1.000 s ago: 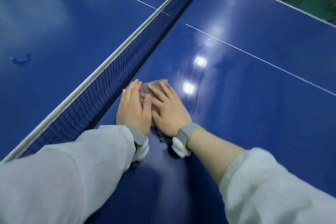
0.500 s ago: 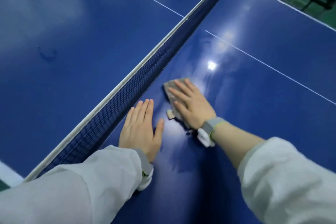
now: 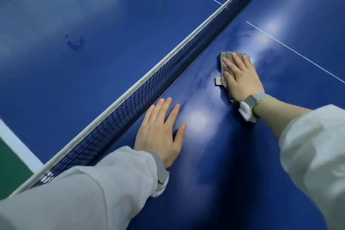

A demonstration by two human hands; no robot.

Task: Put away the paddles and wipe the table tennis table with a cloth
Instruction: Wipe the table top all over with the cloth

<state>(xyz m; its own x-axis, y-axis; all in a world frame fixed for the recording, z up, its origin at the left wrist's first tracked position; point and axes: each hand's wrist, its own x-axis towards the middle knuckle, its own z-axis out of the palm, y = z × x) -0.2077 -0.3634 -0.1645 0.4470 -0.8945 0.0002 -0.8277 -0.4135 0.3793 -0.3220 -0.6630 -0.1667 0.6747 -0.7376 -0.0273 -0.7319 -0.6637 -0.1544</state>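
Observation:
A grey cloth [image 3: 224, 57] lies flat on the blue table tennis table [image 3: 242, 155], on the near side of the net. My right hand [image 3: 240, 78] presses down on the cloth with fingers spread, covering most of it; a small tag sticks out at its left edge. My left hand [image 3: 162, 132] rests flat on the bare table beside the net, palm down, fingers apart, holding nothing. No paddles are in view.
The dark net [image 3: 149, 87] with its white top band runs diagonally from lower left to upper right, just left of both hands. White centre lines cross both halves. A smudge [image 3: 74, 42] marks the far half. Green floor [image 3: 11, 170] shows at lower left.
Both hands were together on the cloth; my left hand came off it and stayed by the net, while my right hand slid the cloth away to the right and farther along the table.

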